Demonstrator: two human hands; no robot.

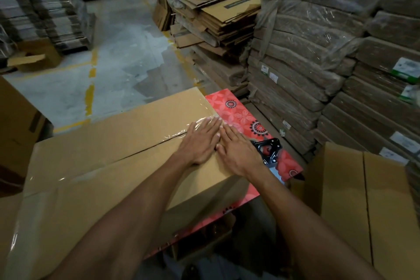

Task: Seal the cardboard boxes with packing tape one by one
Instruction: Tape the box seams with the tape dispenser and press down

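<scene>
left hand (200, 141) and right hand (238, 154) both flat, gripping nothing, on the clear packing tape (195, 125) over the big brown cardboard box (113, 166) atop the red floral table (238, 111); I'd rub outward from the seam, firmly

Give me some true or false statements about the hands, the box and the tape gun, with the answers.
1. The left hand and right hand both lie flat on the box. True.
2. The right hand holds the tape gun. False: the tape gun lies unheld on the table, just right of that hand.
3. Clear tape shines on the box top by the fingertips. True.
4. The box sits on the bare floor. False: it rests on the red flowered table.
</scene>
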